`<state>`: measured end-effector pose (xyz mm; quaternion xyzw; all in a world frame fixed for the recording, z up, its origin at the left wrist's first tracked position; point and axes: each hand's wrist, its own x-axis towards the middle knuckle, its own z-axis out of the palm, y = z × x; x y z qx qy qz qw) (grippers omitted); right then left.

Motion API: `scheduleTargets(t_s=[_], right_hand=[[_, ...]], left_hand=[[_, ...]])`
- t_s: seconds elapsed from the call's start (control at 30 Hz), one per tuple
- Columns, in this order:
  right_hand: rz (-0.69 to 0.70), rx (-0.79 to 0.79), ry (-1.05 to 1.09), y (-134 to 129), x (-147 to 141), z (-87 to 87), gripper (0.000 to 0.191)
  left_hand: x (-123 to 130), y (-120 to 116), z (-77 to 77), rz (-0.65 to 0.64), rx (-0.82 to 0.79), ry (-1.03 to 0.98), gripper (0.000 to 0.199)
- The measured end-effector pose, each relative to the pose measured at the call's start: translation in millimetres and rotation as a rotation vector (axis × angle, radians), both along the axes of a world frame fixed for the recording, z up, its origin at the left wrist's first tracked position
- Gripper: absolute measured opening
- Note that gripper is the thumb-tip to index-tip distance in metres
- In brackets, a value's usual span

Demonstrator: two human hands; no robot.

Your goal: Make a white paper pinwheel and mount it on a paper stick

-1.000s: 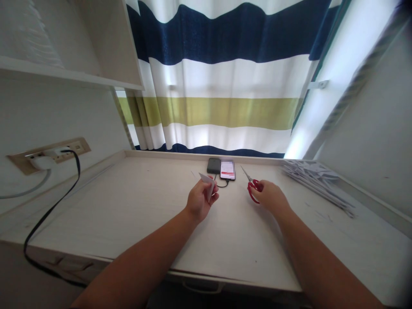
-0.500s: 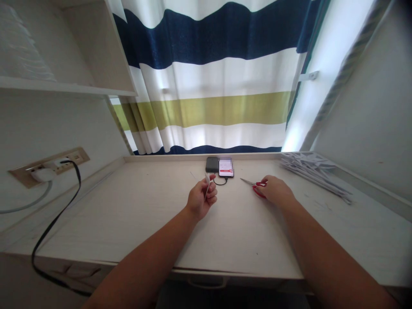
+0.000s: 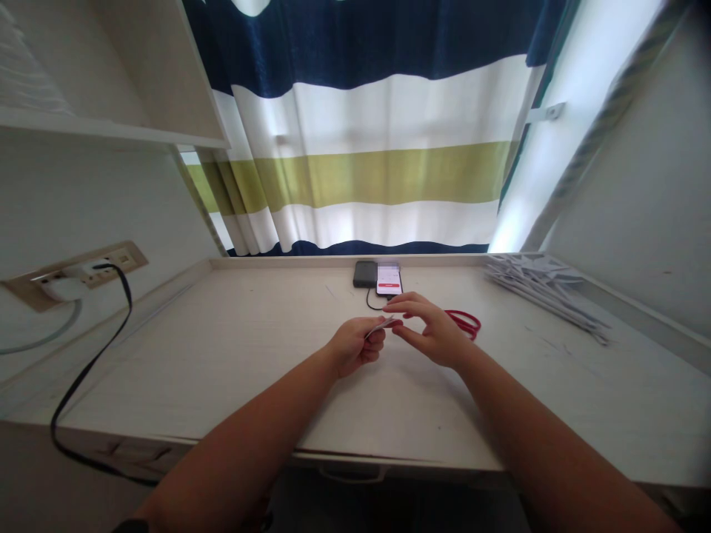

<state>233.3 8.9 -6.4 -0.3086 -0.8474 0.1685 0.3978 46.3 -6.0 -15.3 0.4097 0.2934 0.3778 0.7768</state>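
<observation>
While the left hand [image 3: 355,346] pinches thin paper [image 3: 380,326], right hand [image 3: 432,332] curves nearby.

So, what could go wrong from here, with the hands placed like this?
The paper might bend or slip, as only the left hand clearly grips it.
The right hand partly hides the scissors, so it could bump them or get pricked.
The cable at the phone runs just beyond the hands; a careless reach might snag it and drag the phone.
</observation>
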Motion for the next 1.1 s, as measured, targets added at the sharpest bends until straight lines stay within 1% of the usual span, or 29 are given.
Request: scheduleTargets(t_s=[0.03, 0.07, 0.17, 0.27, 0.33, 0.4, 0.47, 0.5, 0.6, 0.7, 0.8, 1.0, 1.1], right_hand=[[0.047, 0.016, 0.032, -2.2, -2.7, -0.5, 0.028], [0.056, 0.014, 0.035, -3.3, -4.2, -1.2, 0.025], [0.016, -0.040, 0.003, -2.6, -4.3, -3.1, 0.014], [-0.038, -0.085, -0.014, -0.6, -1.2, -2.2, 0.011], [-0.071, -0.106, -0.022, 0.2, 1.2, -0.3, 0.012], [-0.118, -0.134, -0.027, 0.9, 3.5, 1.7, 0.014], [-0.160, -0.165, -0.030, 1.6, 5.1, 3.0, 0.017], [-0.173, -0.180, -0.032, 1.9, 5.6, 3.3, 0.017], [-0.178, -0.225, -0.034, 2.7, 5.8, 2.8, 0.018], [-0.165, -0.274, -0.033, 3.7, 5.5, 0.8, 0.021], [-0.145, -0.323, -0.028, 5.8, 6.1, -1.4, 0.026], [-0.079, -0.395, 0.024, 13.8, 12.3, -3.8, 0.027], [-0.047, -0.422, 0.044, 17.3, 16.1, -4.8, 0.026]], left_hand=[[0.5, -0.7, -0.4, -0.030, 0.005, 0.027, 0.021], [1.1, -1.2, -0.9, -0.048, 0.005, 0.043, 0.019], [2.3, -1.4, -3.6, -0.064, -0.008, 0.088, 0.018], [1.6, 1.3, -6.6, -0.027, 0.008, 0.146, 0.025], [-0.4, 3.8, -6.7, 0.082, 0.113, 0.209, 0.029], [-2.9, 5.3, -5.0, 0.229, 0.293, 0.282, 0.029], [-4.7, 4.9, -2.4, 0.347, 0.494, 0.349, 0.026], [-5.0, 4.3, -1.4, 0.383, 0.567, 0.377, 0.024], [-4.4, 2.4, -0.4, 0.460, 0.681, 0.458, 0.021], [-4.0, 3.5, -2.2, 0.510, 0.683, 0.489, 0.020], [-6.2, 7.3, -3.7, 0.515, 0.658, 0.479, 0.022], [-15.2, 15.5, -3.0, 0.409, 0.554, 0.445, 0.027], [-18.2, 17.4, -2.1, 0.325, 0.487, 0.413, 0.037]])
